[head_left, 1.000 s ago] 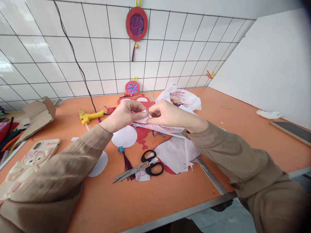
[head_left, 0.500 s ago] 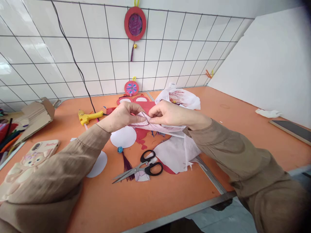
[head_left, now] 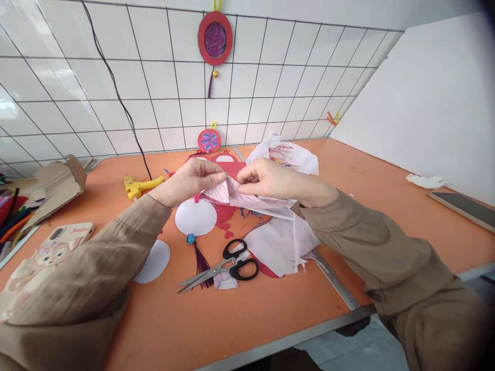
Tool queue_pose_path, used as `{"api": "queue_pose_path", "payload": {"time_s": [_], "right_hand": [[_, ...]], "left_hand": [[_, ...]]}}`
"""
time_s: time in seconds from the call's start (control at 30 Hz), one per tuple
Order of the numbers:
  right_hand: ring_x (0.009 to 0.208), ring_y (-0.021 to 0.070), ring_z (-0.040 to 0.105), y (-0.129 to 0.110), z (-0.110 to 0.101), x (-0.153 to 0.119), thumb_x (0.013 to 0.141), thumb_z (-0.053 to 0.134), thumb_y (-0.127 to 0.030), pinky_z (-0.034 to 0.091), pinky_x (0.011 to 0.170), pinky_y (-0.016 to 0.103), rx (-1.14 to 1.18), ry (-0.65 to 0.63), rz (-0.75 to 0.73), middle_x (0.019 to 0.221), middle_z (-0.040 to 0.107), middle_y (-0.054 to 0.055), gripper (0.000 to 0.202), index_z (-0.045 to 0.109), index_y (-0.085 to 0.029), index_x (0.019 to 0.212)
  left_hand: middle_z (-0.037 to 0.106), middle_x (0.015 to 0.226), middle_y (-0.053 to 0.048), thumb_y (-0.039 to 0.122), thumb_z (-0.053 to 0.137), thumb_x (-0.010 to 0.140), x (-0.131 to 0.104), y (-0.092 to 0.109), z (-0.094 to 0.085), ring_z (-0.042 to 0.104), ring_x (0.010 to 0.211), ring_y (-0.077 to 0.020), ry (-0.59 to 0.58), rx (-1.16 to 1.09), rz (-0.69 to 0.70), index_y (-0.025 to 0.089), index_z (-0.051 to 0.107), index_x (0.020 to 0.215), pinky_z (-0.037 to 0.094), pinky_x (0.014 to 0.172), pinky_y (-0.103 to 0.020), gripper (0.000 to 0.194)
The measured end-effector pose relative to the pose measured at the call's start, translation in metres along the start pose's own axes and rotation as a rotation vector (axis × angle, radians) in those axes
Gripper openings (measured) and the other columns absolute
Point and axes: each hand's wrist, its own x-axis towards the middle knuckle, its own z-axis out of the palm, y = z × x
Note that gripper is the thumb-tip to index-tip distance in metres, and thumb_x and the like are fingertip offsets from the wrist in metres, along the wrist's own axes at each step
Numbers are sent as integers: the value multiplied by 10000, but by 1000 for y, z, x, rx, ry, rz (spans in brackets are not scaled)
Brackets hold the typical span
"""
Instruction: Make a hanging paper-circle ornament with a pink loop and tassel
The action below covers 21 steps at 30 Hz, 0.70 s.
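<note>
My left hand [head_left: 193, 180] pinches the pink-white patterned fabric [head_left: 247, 200] between thumb and fingers, above the orange table. Close beside it, my right hand [head_left: 266, 179] grips the same fabric, which is partly folded between the two. A pale flap with dark red stitching along its edge hangs under my left fingertips. Below lie a white oval [head_left: 196, 218], a blue bead with a dark purple tassel [head_left: 201, 260], and black-handled scissors [head_left: 228, 267] resting over a small fabric scrap. A white cloth piece [head_left: 276, 245] lies on red material.
The yellow glue gun [head_left: 143, 186] and a cardboard piece [head_left: 62, 180] are at left, with a phone [head_left: 64, 247] nearer. A white plastic bag [head_left: 297, 157] sits behind my right hand. Red round ornaments [head_left: 215, 38] hang on the tiled wall. A dark tablet-like object [head_left: 464, 206] lies right.
My left hand has risen slightly and turned, and the fabric's stitched flap now hangs folded down below it. My right hand has hardly moved.
</note>
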Motion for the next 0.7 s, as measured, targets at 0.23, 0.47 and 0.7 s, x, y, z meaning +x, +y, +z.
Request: {"api": "queue_pose_path", "payload": {"time_s": [0.23, 0.47, 0.7], "right_hand": [[496, 50, 241, 1, 1, 0, 775, 538, -138, 167, 482, 262, 4, -6, -13, 513, 275, -61, 320, 333, -171, 532], [499, 51, 224, 2, 1, 0, 794, 532, -158, 158, 484, 277, -22, -20, -17, 532, 234, -59, 330, 309, -177, 552], [522, 59, 244, -1, 9, 0, 804, 649, -353, 188, 516, 276, -85, 39, 7, 540, 267, -62, 433, 337, -178, 560]], "left_hand": [[588, 672, -21, 362, 717, 775, 3, -6, 2, 454, 596, -93, -51, -51, -52, 100, 698, 770, 360, 535, -236, 263], [556, 630, -1, 355, 738, 741, 3, -9, 5, 429, 566, -83, 5, -90, -79, 101, 684, 745, 336, 515, -231, 260], [487, 580, 17, 425, 759, 706, 3, -7, 8, 396, 538, -78, 23, -62, -94, 111, 643, 679, 303, 489, -233, 336]]}}
